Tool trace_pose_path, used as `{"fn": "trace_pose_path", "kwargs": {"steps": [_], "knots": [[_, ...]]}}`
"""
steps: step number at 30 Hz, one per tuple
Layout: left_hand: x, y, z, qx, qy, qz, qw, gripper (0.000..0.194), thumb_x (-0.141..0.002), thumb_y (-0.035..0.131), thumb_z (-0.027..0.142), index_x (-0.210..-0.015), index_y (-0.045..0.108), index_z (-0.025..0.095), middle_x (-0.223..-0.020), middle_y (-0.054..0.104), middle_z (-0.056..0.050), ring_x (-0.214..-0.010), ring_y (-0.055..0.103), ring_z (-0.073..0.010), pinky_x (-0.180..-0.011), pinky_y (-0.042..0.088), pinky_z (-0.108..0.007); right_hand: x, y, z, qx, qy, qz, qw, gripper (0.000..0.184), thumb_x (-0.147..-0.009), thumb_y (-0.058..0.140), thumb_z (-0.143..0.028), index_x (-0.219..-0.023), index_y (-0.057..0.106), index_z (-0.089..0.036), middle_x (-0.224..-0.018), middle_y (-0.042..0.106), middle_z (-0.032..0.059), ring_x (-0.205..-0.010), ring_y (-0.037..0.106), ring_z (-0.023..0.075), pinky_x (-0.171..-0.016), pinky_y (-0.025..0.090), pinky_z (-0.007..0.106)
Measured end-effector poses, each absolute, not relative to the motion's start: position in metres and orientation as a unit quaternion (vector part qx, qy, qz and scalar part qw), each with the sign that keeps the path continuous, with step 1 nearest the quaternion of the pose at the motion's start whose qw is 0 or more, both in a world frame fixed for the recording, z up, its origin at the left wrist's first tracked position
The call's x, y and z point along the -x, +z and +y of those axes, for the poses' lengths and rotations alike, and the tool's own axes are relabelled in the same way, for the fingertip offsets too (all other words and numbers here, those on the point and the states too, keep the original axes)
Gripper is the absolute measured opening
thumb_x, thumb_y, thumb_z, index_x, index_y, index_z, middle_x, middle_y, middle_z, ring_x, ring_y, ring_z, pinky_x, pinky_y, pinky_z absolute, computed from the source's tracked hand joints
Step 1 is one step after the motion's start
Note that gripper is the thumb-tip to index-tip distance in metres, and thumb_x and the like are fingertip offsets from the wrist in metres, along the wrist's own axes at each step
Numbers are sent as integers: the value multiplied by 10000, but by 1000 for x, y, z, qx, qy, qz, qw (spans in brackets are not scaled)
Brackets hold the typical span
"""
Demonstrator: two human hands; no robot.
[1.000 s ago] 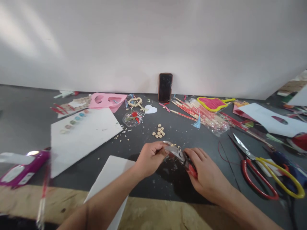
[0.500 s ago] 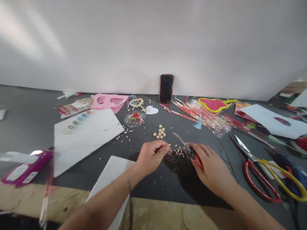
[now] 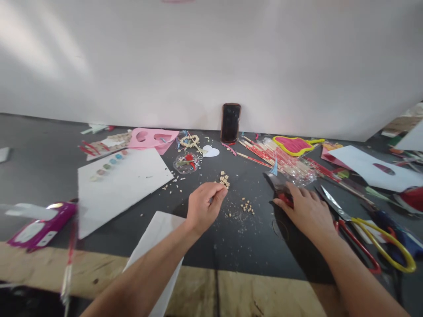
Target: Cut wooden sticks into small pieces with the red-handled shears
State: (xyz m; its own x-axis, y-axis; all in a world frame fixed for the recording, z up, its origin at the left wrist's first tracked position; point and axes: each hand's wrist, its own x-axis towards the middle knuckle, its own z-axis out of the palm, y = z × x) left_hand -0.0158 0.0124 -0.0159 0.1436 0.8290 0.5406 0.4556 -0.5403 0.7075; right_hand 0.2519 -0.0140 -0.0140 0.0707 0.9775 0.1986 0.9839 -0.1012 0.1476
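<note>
My left hand hovers over the dark table with thumb and fingers pinched together; what they hold is too small to make out. Just beyond its fingertips lies a pile of cream flower beads, and to its right a scatter of small cut bits. My right hand rests low on the table farther right, fingers closed over the red handle of a metal cutter, whose blade points away toward the back.
Red and yellow scissors lie right of my right hand. A bag of red sticks, a phone against the wall, a white sheet, a white board and a purple object surround the spot.
My hands have separated. The right hand carried the cutter to the right and down to the table. The left hand moved slightly back toward the bead pile, staying pinched.
</note>
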Motion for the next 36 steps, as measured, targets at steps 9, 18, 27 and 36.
{"fn": "trace_pose_path", "kwargs": {"steps": [9,18,27,36], "knots": [[17,-18,16,-776,478,393,122,155,-868,463,204,-862,617,186,-867,684,-48,-807,579,-175,-764,424,-319,-200,4,-22,510,8,-846,156,215,-876,416,-250,-991,598,-233,-982,607,59,-960,493,203,-847,390,359],[18,-17,16,-776,486,387,110,155,-860,468,211,-844,621,193,-835,685,-41,-792,574,-176,-750,431,-320,-134,-2,-20,501,33,-865,21,163,-867,459,-256,-893,619,-245,-860,619,37,-869,510,190,-711,339,309],[17,-17,16,-775,495,375,116,154,-862,470,228,-846,621,196,-821,689,-45,-783,579,-181,-743,438,-331,-180,2,-6,548,25,-833,64,198,-878,396,-208,-873,592,-182,-840,620,67,-832,535,190,-745,381,316],[16,-18,15,-777,483,382,132,158,-862,470,221,-846,625,195,-833,686,-46,-798,581,-182,-754,436,-330,-199,-5,-19,551,81,-826,92,170,-842,450,-202,-957,575,-189,-933,633,53,-904,562,177,-790,430,308]]}}
